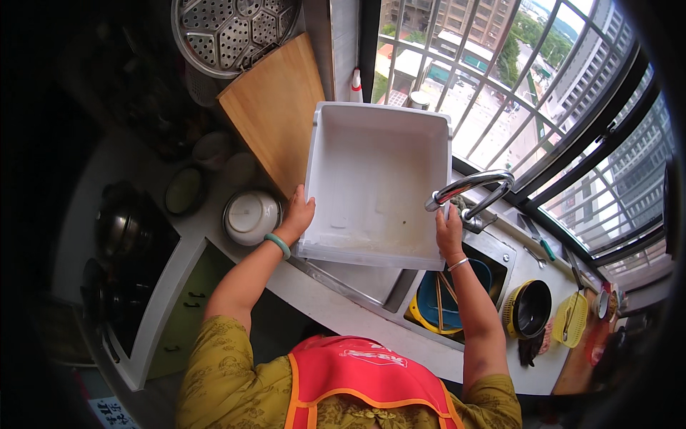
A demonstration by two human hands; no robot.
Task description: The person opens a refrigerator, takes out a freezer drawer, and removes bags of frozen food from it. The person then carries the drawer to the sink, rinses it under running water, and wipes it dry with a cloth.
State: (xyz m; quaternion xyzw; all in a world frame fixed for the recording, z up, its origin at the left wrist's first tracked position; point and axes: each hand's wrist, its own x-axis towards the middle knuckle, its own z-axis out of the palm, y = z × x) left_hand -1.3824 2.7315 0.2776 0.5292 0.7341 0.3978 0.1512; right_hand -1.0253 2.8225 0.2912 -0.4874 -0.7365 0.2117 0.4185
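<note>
A white plastic drawer-like bin [375, 177] is held over the sink with its open side facing me. Some murky wetness and a small dark speck show near its lower inner side. My left hand [300, 213], below which a green bangle circles the wrist, grips the bin's left edge. On the right edge is my right hand [449, 230], its fingers closed round the rim. A chrome faucet [474, 185] arches just above that hand, its spout overlapping the bin's right side. Under my right forearm, a blue basin [429, 300] with chopsticks sits in a yellow one in the sink.
Behind the bin leans a wooden cutting board [278, 107], beside a perforated steel steamer plate [236, 32]. An upturned white bowl [251, 214] stands left of my left hand. At the right are a black pan [530, 308], a yellow basket [571, 322] and a green-handled knife [541, 241]. A barred window is beyond.
</note>
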